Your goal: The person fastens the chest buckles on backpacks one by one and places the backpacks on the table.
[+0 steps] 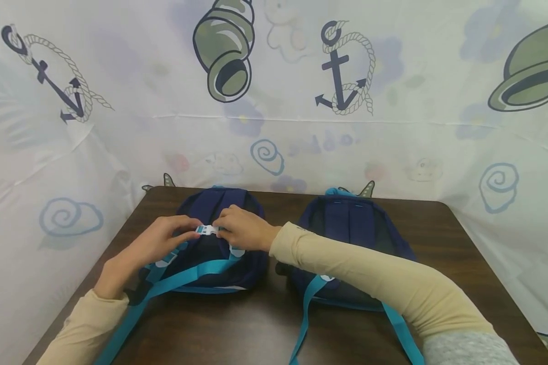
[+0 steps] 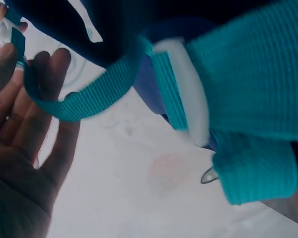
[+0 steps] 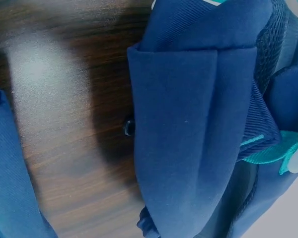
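A white chest-strap buckle (image 1: pixel 207 229) lies between both hands, over the back panel of the left navy backpack (image 1: pixel 192 276). My left hand (image 1: pixel 157 241) pinches the buckle's left end with thumb and fingers. At its right end, my right hand (image 1: pixel 243 228) pinches too. In the left wrist view, the buckle (image 2: pixel 5 33) is at the top left, and a teal strap (image 2: pixel 89 101) loops from it past my left hand (image 2: pixel 27 131). The right wrist view shows the backpack's navy side (image 3: pixel 184 124); my right hand is outside it. Both buckle halves appear joined, though fingers partly hide them.
A second navy backpack (image 1: pixel 347 223) lies to the right, partly behind my right sleeve (image 1: pixel 361 266). Its teal straps (image 1: pixel 308 309) trail toward the front of the brown table (image 1: pixel 237 334). A printed cloth (image 1: pixel 297 147) stands behind the table.
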{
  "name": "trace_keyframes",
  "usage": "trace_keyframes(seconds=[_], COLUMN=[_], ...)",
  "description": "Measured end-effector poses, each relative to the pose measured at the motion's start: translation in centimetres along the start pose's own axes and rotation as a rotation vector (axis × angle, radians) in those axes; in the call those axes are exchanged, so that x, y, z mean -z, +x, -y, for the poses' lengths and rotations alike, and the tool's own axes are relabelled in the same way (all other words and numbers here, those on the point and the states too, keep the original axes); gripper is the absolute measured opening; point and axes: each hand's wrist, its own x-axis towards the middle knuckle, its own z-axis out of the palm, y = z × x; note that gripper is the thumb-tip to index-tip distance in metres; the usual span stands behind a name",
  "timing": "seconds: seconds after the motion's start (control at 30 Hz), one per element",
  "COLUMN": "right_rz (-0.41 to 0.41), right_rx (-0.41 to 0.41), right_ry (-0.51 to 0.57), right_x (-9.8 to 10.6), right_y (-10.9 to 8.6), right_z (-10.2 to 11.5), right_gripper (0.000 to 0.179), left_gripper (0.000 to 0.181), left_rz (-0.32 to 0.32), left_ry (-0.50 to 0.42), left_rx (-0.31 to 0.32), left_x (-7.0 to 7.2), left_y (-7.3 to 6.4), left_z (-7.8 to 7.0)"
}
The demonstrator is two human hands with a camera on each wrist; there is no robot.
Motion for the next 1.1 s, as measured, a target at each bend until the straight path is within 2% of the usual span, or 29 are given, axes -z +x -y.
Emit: trace_keyframes(seconds=[0.27,0.43,0.57,0.9,1.1], right_rz=[0.001,0.003,-0.003,0.003,0.012], right_rx=[-0.004,0.011,0.025,-0.032,-0.021], right_ry=[-0.004,-0.005,-0.011,-0.041,-0.087], right_x=[-0.3,-0.9,-1.4,-3.8,-6.0], right_y=[0.1,0.3,0.4,0.9,1.1], right_z=[0.0,0.3,0.6,1.0,0.8], right_gripper=[0.025,0.023,0.021,0.025,0.025], left_gripper=[0.025,0.025,0.025,0.029,0.023], left_rz=[-0.020,-0.016,0.005,0.088,0.114], left_ry=[0.026,0.031,0.021,0.063,0.059], left_rx=[-0.014,-0.006,0.034,0.082,0.058], left_x=[-0.4,-0.6,-0.8,-1.6,-2.7], left_y=[0.3,0.0,-0.3,-0.6,-1.2], left_z=[-0.3,-0.5,-0.5,0.5,1.3])
